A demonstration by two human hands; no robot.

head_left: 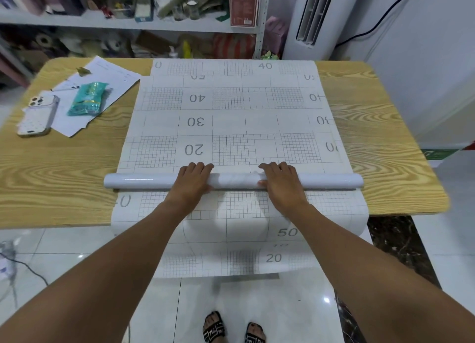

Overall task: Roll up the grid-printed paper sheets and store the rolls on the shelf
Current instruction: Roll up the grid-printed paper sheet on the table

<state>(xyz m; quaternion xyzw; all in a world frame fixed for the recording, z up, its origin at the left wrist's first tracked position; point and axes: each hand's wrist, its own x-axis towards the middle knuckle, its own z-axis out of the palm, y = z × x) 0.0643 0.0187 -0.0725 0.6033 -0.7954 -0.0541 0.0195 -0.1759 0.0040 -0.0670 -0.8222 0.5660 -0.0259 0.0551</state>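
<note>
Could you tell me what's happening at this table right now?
A person is rolling up a grid-printed sheet spread across the wooden table. The left hand and right hand both grip the roll near its middle, fingers over its top. Most of the sheet lies flat beyond the roll, and more grid paper hangs over the near edge. The roll is not yet on the shelf.

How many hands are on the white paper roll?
2. The left hand holds the glossy white paper roll left of its middle; the right hand holds it right of its middle.
</note>
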